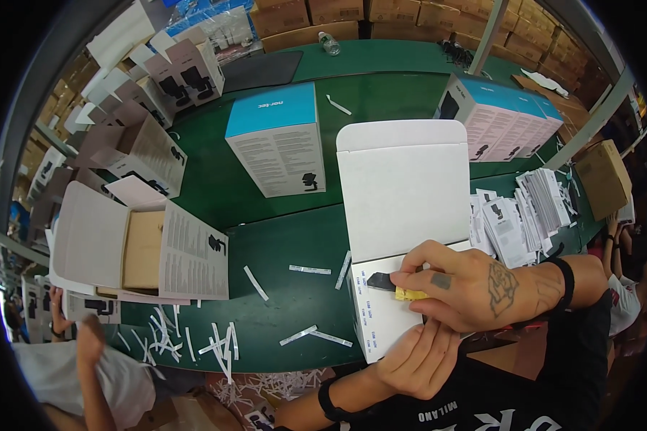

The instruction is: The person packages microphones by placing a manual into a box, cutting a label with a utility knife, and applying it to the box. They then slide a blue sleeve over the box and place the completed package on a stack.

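In front of me stands a white carton [381, 316] with its wide lid [402, 190] folded up and back. Double-sided tape with blue print [365, 316] runs along its left edge. Over the carton, my right hand [467, 287] is closed on a utility knife [381, 281] with a dark, angled blade and a yellow body. Just below it, at the carton's near edge, my left hand [418, 360] has its fingertips pinched together, close to the right hand's fingers. Whatever lies between those left fingertips is hidden.
Loose paper strips [310, 270] lie on the green table [266, 241]. Closed blue-topped cartons stand behind [284, 147] and at far right [492, 118]. An open carton [144, 248] sits left, beside another person's arm [93, 352]. Leaflet stacks [539, 208] lie right.
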The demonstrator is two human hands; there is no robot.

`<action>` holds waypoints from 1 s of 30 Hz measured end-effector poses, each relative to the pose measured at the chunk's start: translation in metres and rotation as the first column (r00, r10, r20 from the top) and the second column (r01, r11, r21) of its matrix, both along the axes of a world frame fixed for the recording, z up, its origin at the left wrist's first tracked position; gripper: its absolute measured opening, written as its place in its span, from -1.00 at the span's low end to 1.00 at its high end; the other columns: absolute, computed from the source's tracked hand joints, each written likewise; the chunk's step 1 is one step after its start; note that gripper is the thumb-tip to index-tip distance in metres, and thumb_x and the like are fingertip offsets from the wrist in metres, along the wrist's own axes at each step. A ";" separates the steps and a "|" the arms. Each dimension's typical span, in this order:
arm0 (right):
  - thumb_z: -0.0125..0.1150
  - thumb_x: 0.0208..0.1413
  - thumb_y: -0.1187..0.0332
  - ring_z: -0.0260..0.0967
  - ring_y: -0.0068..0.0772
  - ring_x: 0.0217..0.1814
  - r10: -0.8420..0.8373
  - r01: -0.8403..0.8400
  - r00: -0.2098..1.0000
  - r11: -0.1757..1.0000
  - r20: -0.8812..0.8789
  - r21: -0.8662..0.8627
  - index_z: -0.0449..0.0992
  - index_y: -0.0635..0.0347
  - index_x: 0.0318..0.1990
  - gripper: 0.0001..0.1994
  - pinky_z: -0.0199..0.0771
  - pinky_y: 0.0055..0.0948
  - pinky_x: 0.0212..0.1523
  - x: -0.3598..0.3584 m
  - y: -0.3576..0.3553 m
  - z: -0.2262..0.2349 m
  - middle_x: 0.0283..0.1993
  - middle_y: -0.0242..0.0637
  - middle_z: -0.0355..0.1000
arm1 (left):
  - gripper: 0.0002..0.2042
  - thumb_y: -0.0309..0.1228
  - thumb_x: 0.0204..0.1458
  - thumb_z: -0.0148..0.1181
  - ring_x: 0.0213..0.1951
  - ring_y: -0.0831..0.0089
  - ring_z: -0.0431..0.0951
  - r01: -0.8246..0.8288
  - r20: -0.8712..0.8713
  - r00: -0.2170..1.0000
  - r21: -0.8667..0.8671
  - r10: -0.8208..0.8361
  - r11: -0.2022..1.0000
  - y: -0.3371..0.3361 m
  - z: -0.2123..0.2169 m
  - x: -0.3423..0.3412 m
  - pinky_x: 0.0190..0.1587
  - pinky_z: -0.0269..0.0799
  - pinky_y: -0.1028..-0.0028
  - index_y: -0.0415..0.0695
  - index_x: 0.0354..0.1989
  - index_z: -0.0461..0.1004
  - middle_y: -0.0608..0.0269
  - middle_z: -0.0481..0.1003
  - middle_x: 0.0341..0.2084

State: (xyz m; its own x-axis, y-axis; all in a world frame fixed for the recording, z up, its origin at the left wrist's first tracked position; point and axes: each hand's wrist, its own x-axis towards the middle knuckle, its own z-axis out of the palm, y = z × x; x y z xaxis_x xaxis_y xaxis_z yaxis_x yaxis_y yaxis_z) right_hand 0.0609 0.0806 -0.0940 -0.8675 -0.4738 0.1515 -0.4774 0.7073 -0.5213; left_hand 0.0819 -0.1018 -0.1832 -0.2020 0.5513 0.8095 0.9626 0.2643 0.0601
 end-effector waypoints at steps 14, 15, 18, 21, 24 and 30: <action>0.38 -0.01 0.34 0.55 -0.19 -0.34 0.162 -0.165 0.979 0.986 -0.126 -0.009 0.57 0.20 -0.02 -0.64 0.56 -0.33 -0.44 -0.025 -0.021 0.004 -0.16 -0.21 0.49 | -0.84 -0.37 0.13 0.28 -0.24 0.41 0.68 -0.040 -0.054 0.998 0.018 0.041 0.999 0.002 0.007 0.010 -0.03 0.50 0.49 -0.20 -0.25 0.67 0.23 0.67 -0.31; 0.37 -0.01 0.31 0.56 -0.16 -0.32 0.194 -0.198 0.973 0.980 -0.124 -0.018 0.56 0.19 -0.04 -0.65 0.57 -0.28 -0.42 -0.030 -0.021 -0.002 -0.20 -0.21 0.49 | -0.83 -0.35 0.13 0.29 -0.23 0.42 0.68 -0.057 -0.047 0.997 0.027 0.058 0.998 0.003 0.007 0.011 -0.02 0.50 0.48 -0.20 -0.25 0.67 0.24 0.67 -0.31; 0.37 -0.01 0.31 0.56 -0.11 -0.33 0.220 -0.227 0.965 0.973 -0.141 -0.036 0.55 0.18 -0.08 -0.68 0.58 -0.24 -0.39 -0.029 -0.023 -0.003 -0.25 -0.21 0.50 | -0.82 -0.33 0.14 0.29 -0.20 0.42 0.68 -0.071 -0.024 0.997 0.016 0.071 0.997 0.006 0.013 0.016 0.00 0.49 0.48 -0.19 -0.24 0.67 0.24 0.67 -0.29; 0.36 -0.03 0.38 0.55 -0.09 -0.37 0.215 -0.227 0.962 0.972 -0.169 -0.056 0.54 0.18 -0.13 -0.72 0.57 -0.25 -0.39 -0.020 -0.017 0.008 -0.30 -0.23 0.52 | -0.81 -0.32 0.15 0.30 -0.16 0.41 0.69 -0.083 -0.014 0.996 0.014 0.083 0.996 0.010 0.017 0.023 0.01 0.47 0.48 -0.18 -0.23 0.67 0.24 0.68 -0.26; 0.26 0.05 0.51 0.48 -0.28 -0.45 -0.039 -0.063 0.933 0.962 -0.358 -0.267 0.51 0.16 -0.22 -0.86 0.46 -0.34 -0.43 -0.002 0.017 0.035 -0.32 -0.27 0.50 | -0.82 -0.32 0.15 0.29 -0.13 0.40 0.70 -0.121 -0.015 0.993 0.013 0.121 0.993 0.007 0.020 0.027 0.02 0.46 0.48 -0.17 -0.22 0.67 0.24 0.69 -0.23; 0.26 0.20 0.48 0.35 -0.67 -0.46 -0.723 0.697 0.551 0.673 -0.416 -0.246 0.44 0.35 0.22 -0.57 0.36 -0.55 -0.47 0.020 0.176 -0.014 -0.20 -0.34 0.57 | -0.82 -0.30 0.17 0.31 -0.09 0.38 0.70 -0.037 -0.022 0.999 -0.065 0.036 0.997 0.037 0.034 0.032 0.00 0.46 0.47 -0.14 -0.21 0.67 0.20 0.70 -0.17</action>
State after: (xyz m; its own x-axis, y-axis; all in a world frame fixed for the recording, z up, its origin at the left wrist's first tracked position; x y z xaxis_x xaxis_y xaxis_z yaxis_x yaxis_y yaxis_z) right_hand 0.0812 0.2563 -0.1083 -0.7393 0.2848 0.6102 -0.0086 0.9021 -0.4314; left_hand 0.1141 -0.0649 -0.1490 -0.2063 0.5960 0.7760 0.9530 0.3023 0.0212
